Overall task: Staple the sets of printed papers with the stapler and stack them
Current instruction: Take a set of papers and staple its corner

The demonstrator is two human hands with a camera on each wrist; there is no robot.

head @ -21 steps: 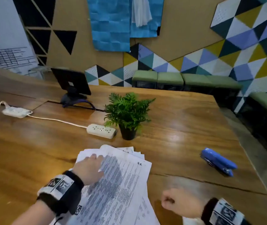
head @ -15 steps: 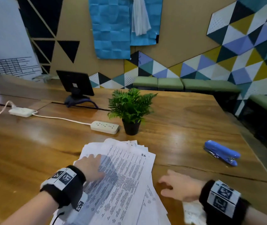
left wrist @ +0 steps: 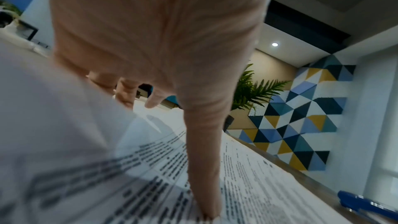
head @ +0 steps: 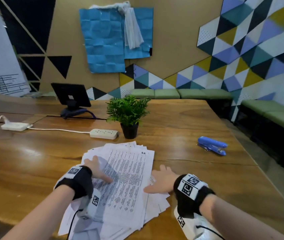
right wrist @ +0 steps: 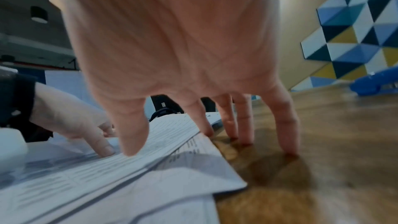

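Observation:
A loose, fanned pile of printed papers (head: 127, 174) lies on the wooden table (head: 34, 161) in front of me. My left hand (head: 97, 168) rests flat on the pile's left side, fingers spread, thumb (left wrist: 204, 168) pressing the top sheet (left wrist: 247, 185). My right hand (head: 160, 181) is open at the pile's right edge, its thumb on the papers (right wrist: 107, 176) and its fingertips (right wrist: 288, 146) on the bare wood. A blue stapler (head: 213, 145) lies untouched to the right, farther back, also seen in the wrist views as the stapler (left wrist: 366, 203) and stapler (right wrist: 374, 83).
A small potted fern (head: 129, 116) stands just behind the papers. A white power strip (head: 104, 133) and its cord run left to another strip (head: 15, 126). A black tablet on a stand (head: 71, 99) sits farther back. The table's right edge (head: 259, 170) drops to the floor; green benches (head: 181, 93) line the wall.
My right hand has uncurled from a fist on the wood, moved left and spread open against the pile's right edge. The left hand stays on the papers.

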